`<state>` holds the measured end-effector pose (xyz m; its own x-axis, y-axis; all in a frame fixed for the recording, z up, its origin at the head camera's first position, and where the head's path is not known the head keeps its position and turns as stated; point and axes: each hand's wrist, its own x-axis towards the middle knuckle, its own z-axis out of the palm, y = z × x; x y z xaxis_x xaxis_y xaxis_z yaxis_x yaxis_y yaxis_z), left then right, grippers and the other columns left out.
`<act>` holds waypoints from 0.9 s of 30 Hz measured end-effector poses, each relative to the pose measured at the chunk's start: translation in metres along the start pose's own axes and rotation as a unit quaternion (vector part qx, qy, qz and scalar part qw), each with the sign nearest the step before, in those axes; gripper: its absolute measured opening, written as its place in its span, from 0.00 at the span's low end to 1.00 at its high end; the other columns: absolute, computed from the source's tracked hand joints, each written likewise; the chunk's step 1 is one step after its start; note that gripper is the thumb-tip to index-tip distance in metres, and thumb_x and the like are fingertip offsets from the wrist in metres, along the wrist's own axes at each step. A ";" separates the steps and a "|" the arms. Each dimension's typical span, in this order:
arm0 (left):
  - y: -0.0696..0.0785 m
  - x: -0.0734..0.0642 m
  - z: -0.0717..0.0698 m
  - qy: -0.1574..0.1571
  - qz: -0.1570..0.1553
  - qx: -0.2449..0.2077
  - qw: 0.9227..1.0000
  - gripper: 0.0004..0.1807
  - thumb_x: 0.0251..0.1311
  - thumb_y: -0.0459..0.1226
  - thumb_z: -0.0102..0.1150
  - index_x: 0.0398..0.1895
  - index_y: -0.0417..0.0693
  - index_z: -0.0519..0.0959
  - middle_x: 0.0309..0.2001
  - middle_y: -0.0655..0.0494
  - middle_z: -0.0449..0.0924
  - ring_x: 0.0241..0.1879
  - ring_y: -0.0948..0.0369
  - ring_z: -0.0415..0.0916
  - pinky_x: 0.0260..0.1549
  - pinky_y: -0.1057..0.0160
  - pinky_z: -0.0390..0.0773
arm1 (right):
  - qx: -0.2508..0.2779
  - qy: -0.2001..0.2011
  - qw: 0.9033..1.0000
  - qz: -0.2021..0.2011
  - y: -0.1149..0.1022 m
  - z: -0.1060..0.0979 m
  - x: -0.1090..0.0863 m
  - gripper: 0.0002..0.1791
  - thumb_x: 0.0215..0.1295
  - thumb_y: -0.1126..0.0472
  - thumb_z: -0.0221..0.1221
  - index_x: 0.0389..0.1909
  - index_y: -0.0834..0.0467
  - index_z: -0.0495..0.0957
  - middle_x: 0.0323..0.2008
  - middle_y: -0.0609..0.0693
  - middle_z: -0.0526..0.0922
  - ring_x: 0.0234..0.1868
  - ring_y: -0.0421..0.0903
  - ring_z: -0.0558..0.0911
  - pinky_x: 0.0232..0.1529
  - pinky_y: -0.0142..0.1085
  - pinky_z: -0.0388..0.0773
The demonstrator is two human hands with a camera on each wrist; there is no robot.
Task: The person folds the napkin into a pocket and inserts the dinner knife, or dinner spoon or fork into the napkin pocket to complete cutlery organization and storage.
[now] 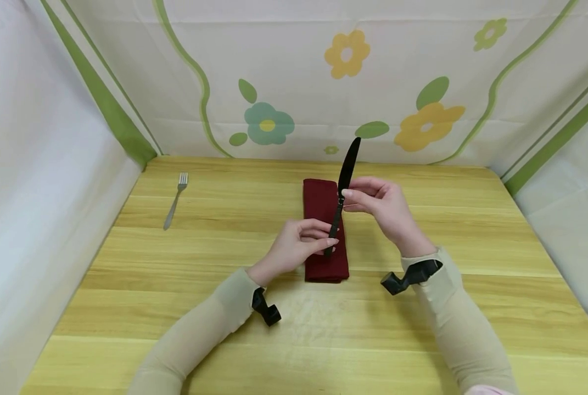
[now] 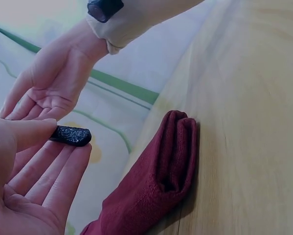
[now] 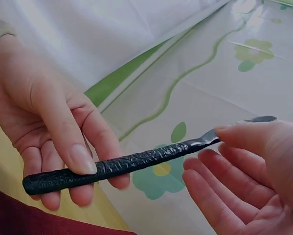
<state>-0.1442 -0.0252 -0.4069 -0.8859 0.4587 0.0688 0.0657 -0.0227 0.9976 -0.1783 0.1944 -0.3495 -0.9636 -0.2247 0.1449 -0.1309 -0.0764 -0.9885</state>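
A black table knife (image 1: 348, 167) is held up above a folded dark red cloth napkin (image 1: 318, 200), its blade pointing away from the person. The left hand (image 1: 296, 244) pinches the lower end of the handle between thumb and fingers. Near the join of blade and handle, the right hand (image 1: 380, 206) pinches the knife with thumb and fingertips. In the right wrist view the textured handle (image 3: 136, 161) spans both hands. The left wrist view shows the handle's butt (image 2: 75, 136) under the left thumb, with the napkin (image 2: 151, 181) lying below on the table.
A silver fork (image 1: 175, 203) lies on the wooden table (image 1: 234, 192) at the far left, tines pointing away. A white curtain with flowers (image 1: 298, 66) hangs behind the table's back edge, and white cloth walls (image 1: 27, 164) stand at both sides.
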 end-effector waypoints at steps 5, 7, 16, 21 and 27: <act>-0.001 0.000 0.001 0.000 0.012 0.010 1.000 0.13 0.63 0.31 0.70 0.49 0.38 0.85 0.41 0.49 0.88 0.38 0.54 0.87 0.38 0.56 0.86 | -0.006 0.001 1.000 -0.005 -0.003 0.003 0.001 0.05 0.68 0.66 0.67 0.41 0.64 0.85 0.37 0.56 0.88 0.35 0.50 0.88 0.41 0.47 0.85; -0.002 0.000 0.001 -0.003 0.016 0.014 1.000 0.14 0.64 0.33 0.70 0.51 0.40 0.84 0.43 0.51 0.88 0.41 0.55 0.86 0.41 0.57 0.85 | 0.001 0.004 1.000 -0.011 -0.004 0.004 0.001 0.04 0.68 0.68 0.66 0.41 0.64 0.85 0.36 0.56 0.88 0.35 0.49 0.88 0.40 0.47 0.85; -0.004 -0.008 -0.013 -0.110 0.058 0.242 0.962 0.36 0.72 0.55 0.58 0.78 0.54 0.65 0.69 0.55 0.72 0.65 0.64 0.70 0.68 0.53 0.64 | 0.065 0.030 0.996 -0.053 -0.012 -0.010 0.004 0.03 0.67 0.73 0.64 0.40 0.67 0.85 0.34 0.58 0.88 0.33 0.50 0.88 0.39 0.44 0.86; -0.009 -0.013 -0.015 -0.221 0.090 0.456 0.857 0.46 0.74 0.65 0.38 0.83 0.49 0.43 0.82 0.53 0.39 0.80 0.56 0.34 0.75 0.56 0.39 | 0.087 0.044 0.993 -0.072 -0.020 -0.022 0.004 0.03 0.67 0.74 0.64 0.39 0.69 0.84 0.34 0.59 0.88 0.32 0.50 0.89 0.37 0.42 0.86; -0.015 -0.016 -0.008 -0.260 0.098 0.560 0.780 0.48 0.74 0.67 0.33 0.83 0.49 0.37 0.82 0.53 0.29 0.79 0.54 0.26 0.75 0.54 0.34 | 0.102 0.049 0.991 -0.071 -0.023 -0.030 0.003 0.04 0.66 0.74 0.65 0.40 0.72 0.83 0.33 0.60 0.87 0.33 0.51 0.89 0.38 0.43 0.86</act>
<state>-0.1347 -0.0391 -0.4227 -0.5206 0.8496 -0.0845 0.7954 0.5186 0.3137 -0.1853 0.2241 -0.3279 -0.9583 -0.1030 0.2667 -0.2263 -0.2967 -0.9278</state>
